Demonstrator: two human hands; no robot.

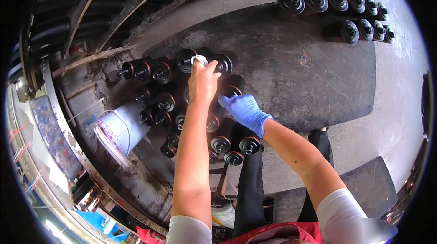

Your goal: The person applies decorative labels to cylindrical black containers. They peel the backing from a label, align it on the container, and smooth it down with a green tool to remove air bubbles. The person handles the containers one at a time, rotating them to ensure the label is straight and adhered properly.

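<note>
Dark mat (318, 75) on the concrete floor (400, 121) carries everything. Two groups of black rollers on it: main cluster (182, 107) stood on end close under the person, likely so each end cap faces up within reach; a second batch (337, 0) in two tidy rows at the far edge, well apart, probably kept separate on purpose. White bucket (120, 128) sits just left of the cluster, near the left arm.

Left hand (202, 82), bare, stretched out to the far side of the cluster. Fingers clenched on a small white rag (199, 59), which sticks out past the fingertips and presses between the tops of two rollers, one of them (185, 60) just left of the rag.

Right hand (246, 112), blue glove, rests on the top rim of a nearer roller (232, 90). Fingers curled over it, looks like steadying; whether it's a firm grip can't be told.
</note>
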